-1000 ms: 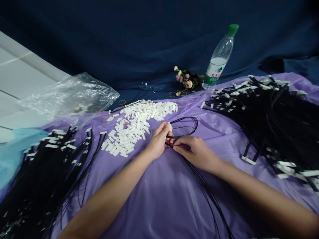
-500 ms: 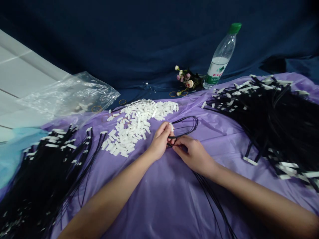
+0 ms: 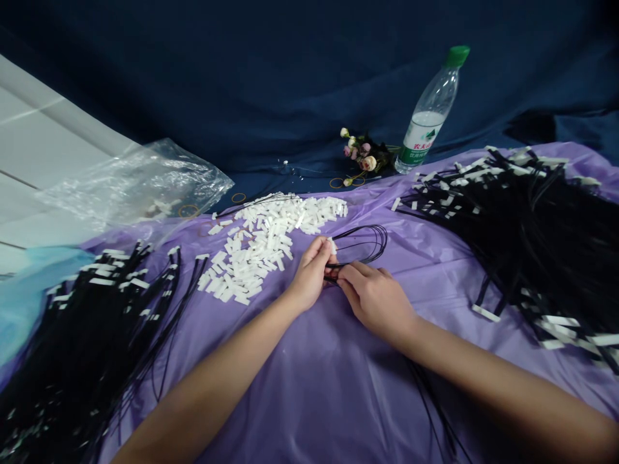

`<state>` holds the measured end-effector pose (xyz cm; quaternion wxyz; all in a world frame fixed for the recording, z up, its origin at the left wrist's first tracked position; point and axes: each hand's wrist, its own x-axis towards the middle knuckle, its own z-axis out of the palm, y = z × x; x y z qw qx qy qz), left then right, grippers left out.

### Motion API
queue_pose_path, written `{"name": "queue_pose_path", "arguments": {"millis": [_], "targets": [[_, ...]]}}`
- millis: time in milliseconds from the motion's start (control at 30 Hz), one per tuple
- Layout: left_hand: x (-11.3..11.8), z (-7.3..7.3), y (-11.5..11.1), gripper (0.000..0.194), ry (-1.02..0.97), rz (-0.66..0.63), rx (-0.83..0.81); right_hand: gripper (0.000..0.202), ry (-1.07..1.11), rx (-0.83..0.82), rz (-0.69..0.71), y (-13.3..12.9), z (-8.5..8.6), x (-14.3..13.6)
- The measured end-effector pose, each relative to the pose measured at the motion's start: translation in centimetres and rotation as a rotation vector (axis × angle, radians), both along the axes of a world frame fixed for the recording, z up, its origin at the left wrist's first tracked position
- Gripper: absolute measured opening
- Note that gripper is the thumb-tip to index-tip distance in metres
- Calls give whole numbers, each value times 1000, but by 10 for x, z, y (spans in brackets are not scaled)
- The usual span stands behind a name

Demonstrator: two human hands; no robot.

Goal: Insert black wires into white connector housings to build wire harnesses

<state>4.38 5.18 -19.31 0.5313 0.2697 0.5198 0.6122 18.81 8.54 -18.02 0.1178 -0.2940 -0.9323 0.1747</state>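
My left hand [image 3: 312,274] is closed, thumb pressing on a small white connector [image 3: 332,245]. Thin black wires [image 3: 382,241] loop out from it to the right and curve back towards my fingers. Just right of it, my right hand [image 3: 377,298] pinches the black wires close to my left fingertips; the exact grip is partly hidden. The loose wire ends [image 3: 438,409] trail from beneath my right forearm towards the front. A heap of white connectors [image 3: 265,241] lies beyond and left of my left hand.
Bundles of black wires with white ends lie at left [image 3: 72,348] and right [image 3: 536,238] on the purple sheet [image 3: 309,386]. Behind stand a water bottle [image 3: 425,122] and artificial flowers [image 3: 362,154]. A clear plastic bag [image 3: 140,183] and rubber bands [image 3: 188,211] lie at back left.
My right hand has shifted slightly right and its fingers have curled in more. The trailing wire ends have swung to the right under my forearm. My left hand stays in place.
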Motion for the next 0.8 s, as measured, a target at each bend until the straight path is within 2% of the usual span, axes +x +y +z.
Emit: {"name": "queue_pose_path", "arguments": {"millis": [167,267,333,400,533,600,633,700,800], "targets": [[0,0,0,30,11,22,6,23,-36,129,45,1,4,1],[0,0,0,31,3,15,2,24,-50,60,1,2,6,1],[0,0,0,31,4,8,2,21,15,-100,-35,4,6,1],[0,-1,0,30,7,-4,5,17,199,-363,-11,10,7,2],[1,0,-1,33,13,-11,-23,18,550,-1179,28,25,13,5],[1,0,-1,35,5,-9,-38,21,638,-1499,11,31,17,8],[1,1,-1,35,-1,-6,-43,21,682,-1579,5,33,19,9],[1,2,-1,35,-10,6,-60,20,766,-1605,-26,36,20,10],[2,4,0,35,-25,18,-79,22,926,-1452,-195,43,18,11]]}}
